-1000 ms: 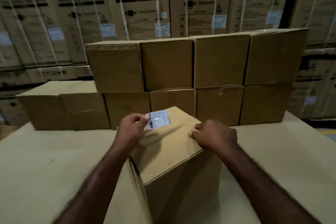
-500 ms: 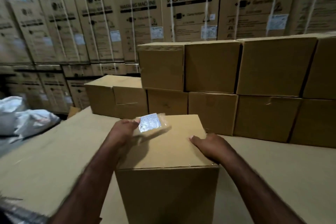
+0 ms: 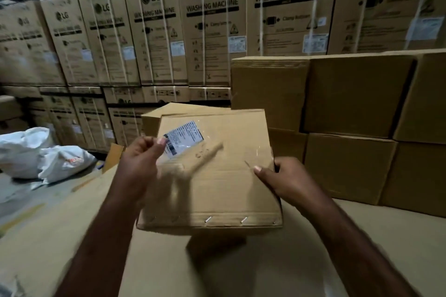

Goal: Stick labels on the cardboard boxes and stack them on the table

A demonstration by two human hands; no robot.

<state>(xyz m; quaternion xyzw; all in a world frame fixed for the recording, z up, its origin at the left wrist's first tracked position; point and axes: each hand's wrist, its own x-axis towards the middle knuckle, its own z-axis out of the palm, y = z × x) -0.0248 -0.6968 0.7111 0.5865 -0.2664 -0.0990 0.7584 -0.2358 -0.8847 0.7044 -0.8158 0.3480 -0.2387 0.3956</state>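
Cardboard box (image 3: 217, 181) centred between hands, looks lifted off table (image 3: 60, 236), top tilted at me. Left hand (image 3: 142, 159) pinches label (image 3: 184, 138) at far-left corner, right hand (image 3: 277, 178) grips right edge. Stack (image 3: 350, 103) ahead-right, nearer right hand.

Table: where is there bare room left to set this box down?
Bare table lies left of the held box, toward the white sacks, and in the near strip between the forearms. It is crowded at the back right, where the stacked boxes stand two high; only a narrow strip is bare in front of them.
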